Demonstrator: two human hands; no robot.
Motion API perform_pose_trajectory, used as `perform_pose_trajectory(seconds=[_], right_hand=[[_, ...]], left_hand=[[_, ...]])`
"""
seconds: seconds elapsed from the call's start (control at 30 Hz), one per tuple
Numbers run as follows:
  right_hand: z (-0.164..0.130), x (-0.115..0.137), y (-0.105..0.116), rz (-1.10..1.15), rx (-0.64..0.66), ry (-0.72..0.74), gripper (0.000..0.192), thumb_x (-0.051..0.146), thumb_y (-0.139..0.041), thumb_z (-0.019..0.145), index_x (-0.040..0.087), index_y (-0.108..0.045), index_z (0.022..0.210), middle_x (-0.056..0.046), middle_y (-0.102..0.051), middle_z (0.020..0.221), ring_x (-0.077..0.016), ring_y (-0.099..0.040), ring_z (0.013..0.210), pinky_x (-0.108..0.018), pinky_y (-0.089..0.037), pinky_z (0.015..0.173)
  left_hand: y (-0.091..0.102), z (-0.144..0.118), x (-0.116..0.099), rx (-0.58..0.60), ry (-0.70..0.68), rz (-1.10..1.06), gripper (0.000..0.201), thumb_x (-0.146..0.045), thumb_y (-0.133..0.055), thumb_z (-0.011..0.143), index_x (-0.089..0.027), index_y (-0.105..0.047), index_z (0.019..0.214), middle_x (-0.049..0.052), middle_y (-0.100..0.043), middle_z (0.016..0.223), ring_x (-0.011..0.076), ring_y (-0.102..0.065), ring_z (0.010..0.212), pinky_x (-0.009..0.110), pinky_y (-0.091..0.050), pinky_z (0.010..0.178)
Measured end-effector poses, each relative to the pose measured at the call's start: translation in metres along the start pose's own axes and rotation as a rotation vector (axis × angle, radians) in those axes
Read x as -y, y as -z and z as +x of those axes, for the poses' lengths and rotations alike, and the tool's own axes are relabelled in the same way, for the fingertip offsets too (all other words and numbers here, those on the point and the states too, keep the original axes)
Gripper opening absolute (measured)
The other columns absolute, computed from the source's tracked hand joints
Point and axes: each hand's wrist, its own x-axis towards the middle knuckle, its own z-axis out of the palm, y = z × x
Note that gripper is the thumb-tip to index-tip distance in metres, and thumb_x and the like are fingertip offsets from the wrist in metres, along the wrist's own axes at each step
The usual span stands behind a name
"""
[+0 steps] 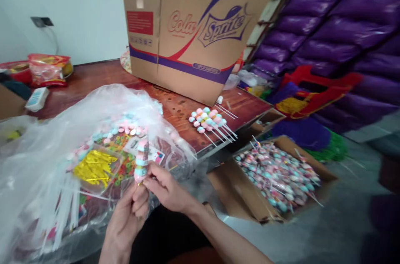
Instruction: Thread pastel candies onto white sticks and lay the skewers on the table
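A marshmallow skewer (141, 160) in pink, blue and yellow stands upright in front of me, seemingly in a clear wrapper. My left hand (129, 214) is closed around its stick just under the lowest marshmallow. The fingertips of my right hand (165, 189) pinch at the same spot, where a bit of gold tie shows. Behind the skewer, a clear tray (116, 166) holds a heap of yellow-gold twist ties (95, 167). Loose marshmallows (126, 126) and coloured ring candies (125, 168) lie around it, partly under clear plastic sheeting (93, 105).
Finished-looking skewers (208, 120) lie at the table's (175, 110) right edge. A large cardboard box (187, 26) stands behind. An open carton (237, 191) full of wrapped skewers sits lower right. White sticks (64, 205) lie at left. Red snack packets (48, 70) are farther back.
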Motion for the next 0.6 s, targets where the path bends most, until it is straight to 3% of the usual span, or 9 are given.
perform_pose_trajectory(seconds=[0.1, 0.23, 0.33, 0.4, 0.47, 0.6], right_hand=[[-0.004, -0.004, 0.011, -0.291, 0.028, 0.056, 0.011, 0.021, -0.041, 0.095, 0.023, -0.04, 0.085, 0.0, -0.052, 0.083, -0.0149, -0.049, 0.075, -0.026, -0.044, 0.07], [-0.015, -0.01, 0.011, -0.58, -0.061, 0.045, 0.008, 0.016, -0.037, 0.094, 0.021, -0.043, 0.094, -0.004, -0.054, 0.084, -0.0179, -0.05, 0.073, -0.029, -0.041, 0.065], [-0.02, -0.004, 0.016, -0.609, -0.093, -0.098, 0.009, 0.017, -0.038, 0.096, 0.02, -0.046, 0.096, -0.003, -0.055, 0.082, -0.017, -0.05, 0.071, -0.028, -0.039, 0.064], [-0.02, 0.001, 0.023, -0.572, -0.07, -0.177, 0.006, 0.019, -0.042, 0.096, 0.02, -0.048, 0.095, -0.001, -0.057, 0.081, -0.0158, -0.051, 0.07, -0.026, -0.039, 0.064], [-0.019, 0.002, 0.029, -0.476, -0.03, -0.205, 0.006, 0.021, -0.046, 0.097, 0.021, -0.051, 0.093, 0.001, -0.059, 0.08, -0.0137, -0.054, 0.07, -0.023, -0.04, 0.063], [-0.023, -0.012, 0.031, -0.482, -0.036, -0.083, 0.017, 0.016, -0.041, 0.099, 0.021, -0.057, 0.103, 0.0, -0.068, 0.09, -0.0119, -0.062, 0.077, -0.02, -0.046, 0.067]], left_hand=[[-0.003, 0.006, 0.006, -0.006, -0.01, 0.147, 0.031, -0.022, -0.081, 0.07, -0.016, -0.051, 0.075, -0.01, -0.038, 0.055, 0.0009, -0.022, 0.04, 0.013, -0.022, 0.038], [-0.005, 0.019, 0.028, -0.134, -0.408, 0.436, 0.042, -0.041, -0.087, 0.066, -0.019, -0.062, 0.091, -0.007, -0.054, 0.061, 0.0046, -0.039, 0.045, 0.015, -0.031, 0.041], [-0.006, 0.023, 0.043, -0.201, -0.594, 0.561, 0.041, -0.05, -0.083, 0.068, -0.018, -0.071, 0.092, 0.002, -0.068, 0.082, 0.0135, -0.06, 0.07, 0.019, -0.047, 0.056], [-0.008, 0.022, 0.046, -0.189, -0.567, 0.57, 0.043, -0.048, -0.085, 0.065, -0.018, -0.074, 0.093, 0.004, -0.071, 0.094, 0.0154, -0.062, 0.078, 0.02, -0.05, 0.062], [-0.011, 0.02, 0.042, -0.173, -0.465, 0.492, 0.047, -0.045, -0.091, 0.057, -0.018, -0.074, 0.091, 0.002, -0.069, 0.086, 0.0109, -0.056, 0.068, 0.017, -0.048, 0.056], [-0.021, 0.02, 0.028, -0.15, -0.227, 0.329, 0.049, -0.031, -0.097, 0.041, -0.014, -0.069, 0.077, -0.003, -0.056, 0.066, 0.0044, -0.039, 0.053, 0.013, -0.039, 0.043]])
